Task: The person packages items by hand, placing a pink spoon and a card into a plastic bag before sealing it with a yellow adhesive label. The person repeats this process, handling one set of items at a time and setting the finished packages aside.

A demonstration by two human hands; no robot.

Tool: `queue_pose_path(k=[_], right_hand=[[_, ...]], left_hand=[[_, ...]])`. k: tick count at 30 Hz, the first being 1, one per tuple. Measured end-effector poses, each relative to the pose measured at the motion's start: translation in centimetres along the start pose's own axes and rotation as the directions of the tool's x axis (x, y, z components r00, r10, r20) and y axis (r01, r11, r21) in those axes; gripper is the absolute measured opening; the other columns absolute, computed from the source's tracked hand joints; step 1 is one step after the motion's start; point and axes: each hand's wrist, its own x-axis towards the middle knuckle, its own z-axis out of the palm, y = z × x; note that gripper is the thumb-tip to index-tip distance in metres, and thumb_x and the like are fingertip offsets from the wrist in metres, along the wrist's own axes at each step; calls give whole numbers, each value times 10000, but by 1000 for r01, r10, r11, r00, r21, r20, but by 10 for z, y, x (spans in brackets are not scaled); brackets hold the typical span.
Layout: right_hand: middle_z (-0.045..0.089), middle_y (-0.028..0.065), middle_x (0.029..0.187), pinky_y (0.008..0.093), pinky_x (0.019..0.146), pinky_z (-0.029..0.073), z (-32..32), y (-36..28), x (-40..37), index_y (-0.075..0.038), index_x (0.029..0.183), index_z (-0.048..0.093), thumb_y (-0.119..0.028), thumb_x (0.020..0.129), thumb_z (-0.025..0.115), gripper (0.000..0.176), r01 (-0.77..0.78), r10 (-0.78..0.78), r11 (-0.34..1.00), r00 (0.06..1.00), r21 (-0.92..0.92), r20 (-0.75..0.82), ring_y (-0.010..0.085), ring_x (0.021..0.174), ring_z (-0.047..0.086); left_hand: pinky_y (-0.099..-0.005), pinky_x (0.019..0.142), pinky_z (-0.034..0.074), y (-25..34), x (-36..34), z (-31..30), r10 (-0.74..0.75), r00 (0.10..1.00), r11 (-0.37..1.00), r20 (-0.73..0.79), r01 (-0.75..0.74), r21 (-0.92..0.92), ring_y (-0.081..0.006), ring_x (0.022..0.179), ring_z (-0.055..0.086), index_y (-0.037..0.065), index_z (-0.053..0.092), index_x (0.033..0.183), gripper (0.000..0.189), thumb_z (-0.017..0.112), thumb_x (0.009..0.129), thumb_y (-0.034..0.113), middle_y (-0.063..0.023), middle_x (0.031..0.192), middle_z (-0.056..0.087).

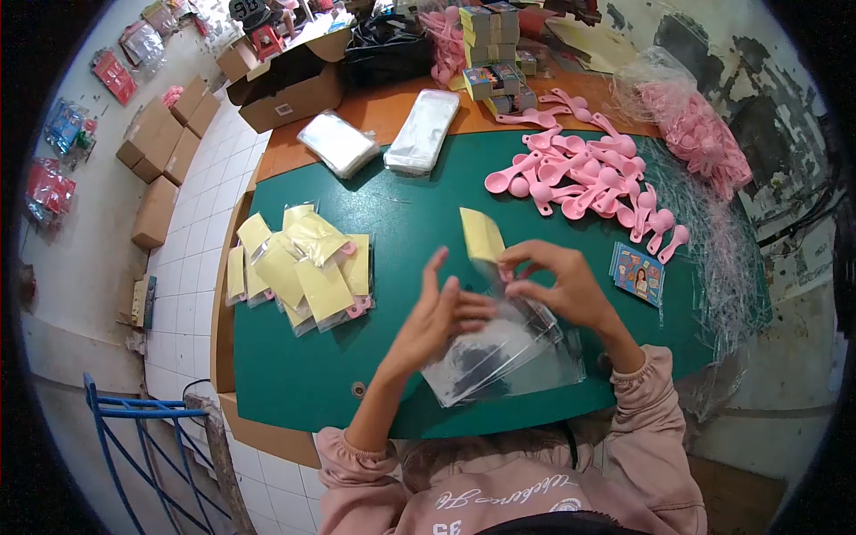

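My right hand (557,281) pinches a clear plastic packet with a yellow card (482,237) in it, raised above the table. A bit of pink shows at the fingertips, probably a spoon, mostly hidden. My left hand (440,316) is to the left of it, fingers spread and slightly blurred, holding nothing. Below both hands lie several flat clear plastic bags (499,361), overlapping near the front edge. Left of my left hand is a pile of filled packets (303,267) with yellow cards and pink spoon handles peeking out.
Loose pink measuring spoons (580,174) are heaped at the back right. Printed cards (637,272) lie right of my right hand. Two stacks of clear bags (423,132) and bundled cards (490,40) stand farther back. Tangled clear plastic (713,294) covers the right edge of the green table (419,209).
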Motion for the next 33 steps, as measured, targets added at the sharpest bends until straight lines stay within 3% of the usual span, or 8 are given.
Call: queue_pose_path(k=[3, 11, 18, 22, 25, 27, 31, 33], right_hand=[[545, 122, 1037, 331, 791, 455, 6, 0, -4, -53, 988, 573, -95, 722, 644, 279, 236, -160, 954, 921, -183, 354, 275, 952, 538], [506, 127, 887, 359, 702, 457, 44, 5, -18, -18, 883, 556, -126, 744, 628, 191, 187, -75, 902, 956, -390, 284, 291, 845, 528], [501, 141, 848, 395, 734, 419, 52, 4, -9, -10, 820, 516, -134, 740, 602, 171, 137, -48, 957, 944, -256, 326, 310, 832, 498], [496, 136, 828, 394, 736, 406, 51, 2, -10, -16, 818, 519, -126, 718, 609, 174, 199, -79, 935, 923, -292, 375, 303, 820, 498], [495, 125, 817, 385, 736, 396, 53, 1, -14, -25, 807, 520, -138, 713, 614, 174, 298, -135, 883, 901, -363, 412, 290, 818, 501], [496, 117, 813, 380, 735, 391, 55, 0, -17, -33, 799, 520, -148, 714, 615, 172, 373, -185, 829, 887, -418, 423, 280, 818, 503], [504, 100, 811, 369, 734, 379, 54, -3, -21, -49, 797, 521, -163, 730, 605, 157, 453, -216, 765, 850, -458, 480, 252, 818, 508], [504, 93, 808, 367, 735, 376, 43, -6, -22, -55, 798, 521, -168, 735, 605, 154, 460, -225, 777, 841, -429, 492, 245, 820, 508]], left_hand=[[-347, 781, 496, -13, -11, 5, -56, 998, 998, 25, 55, 32, -257, 948, 594, 157, -88, 1363, 553, 291, 961, 196, -213, 1079, 541], [-326, 769, 524, -18, -10, -2, -24, 998, 973, -52, 35, 228, -239, 932, 594, 137, -11, 1377, 543, 276, 923, 56, -205, 1045, 550], [-355, 793, 505, -11, -14, -2, 98, 995, 855, 14, -91, 510, -252, 908, 594, 125, -23, 1395, 602, 312, 899, 64, -207, 996, 567], [-359, 798, 496, -24, -9, -14, 87, 996, 971, -17, -81, 224, -235, 878, 594, 123, -19, 1401, 613, 324, 895, 82, -198, 977, 569], [-314, 754, 508, -17, -9, -11, 83, 996, 966, -27, -73, 246, -175, 829, 587, 102, 108, 1399, 548, 318, 893, 75, -143, 915, 569], [-254, 711, 486, -7, -10, -3, -58, 998, 982, 1, 57, 183, -95, 764, 542, 134, 241, 1377, 483, 327, 903, 102, -38, 839, 546], [-233, 672, 488, -10, -8, -6, -30, 999, 985, 27, 25, 173, -70, 693, 531, 101, 365, 1313, 419, 346, 896, 66, -7, 775, 533], [-232, 680, 502, -7, -7, -9, -29, 1000, 924, 10, 23, 382, -99, 763, 583, 79, 410, 1275, 400, 302, 893, 25, -43, 831, 576]])
